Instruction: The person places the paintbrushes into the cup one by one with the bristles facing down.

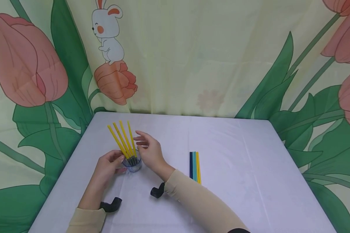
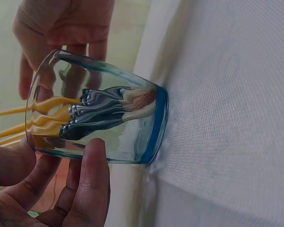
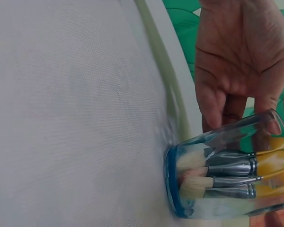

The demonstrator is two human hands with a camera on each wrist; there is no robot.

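Note:
A clear glass with a blue base [image 2: 157, 127] stands upright on the table. Several yellow-handled paintbrushes [image 1: 123, 139] lean in it, bristles down, their handles fanned out above the rim. My left hand [image 1: 106, 163] holds the glass from its left side, with thumb and fingers around the wall near the rim. In the right wrist view, this left hand [image 3: 241, 52] shows its palm beside the tilted-looking glass. Close on the right of the brushes is my right hand [image 1: 150, 152], fingers loosely bent and apart, gripping nothing. Its fingers partly show behind the glass in the left wrist view.
Right of centre lies a row of thin sticks or handles [image 1: 195, 165], dark blue, teal and yellow; my right sleeve [image 1: 204, 204] hides their near ends. A white cloth covers the table [image 1: 236, 145]. Behind its far edge hangs a curtain [image 1: 186, 64] printed with tulips and a rabbit.

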